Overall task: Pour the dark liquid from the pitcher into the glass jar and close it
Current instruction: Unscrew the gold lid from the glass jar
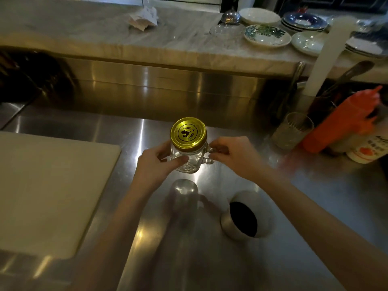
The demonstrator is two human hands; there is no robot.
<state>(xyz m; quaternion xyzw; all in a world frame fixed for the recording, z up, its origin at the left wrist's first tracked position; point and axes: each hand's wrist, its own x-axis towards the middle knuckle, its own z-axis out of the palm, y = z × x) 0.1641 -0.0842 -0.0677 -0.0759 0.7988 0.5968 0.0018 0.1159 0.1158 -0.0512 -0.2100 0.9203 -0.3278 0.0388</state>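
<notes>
A clear glass jar [190, 159] with a side handle stands upright on the steel counter [304, 206]. A gold lid [188, 132] with a dark emblem sits on its mouth. The jar looks empty. My left hand [158, 162] wraps its left side, thumb across the front. My right hand [235, 154] pinches the handle on the jar's right. Nearer to me, a white pitcher [243, 215] stands on the counter with dark liquid [243, 219] filling it.
A pale cutting board [52, 190] covers the counter's left. An orange squeeze bottle [344, 122], a ribbed glass [292, 131] and a white labelled bottle [367, 150] crowd the right. Stacked plates and bowls [266, 36] sit on the raised marble shelf behind.
</notes>
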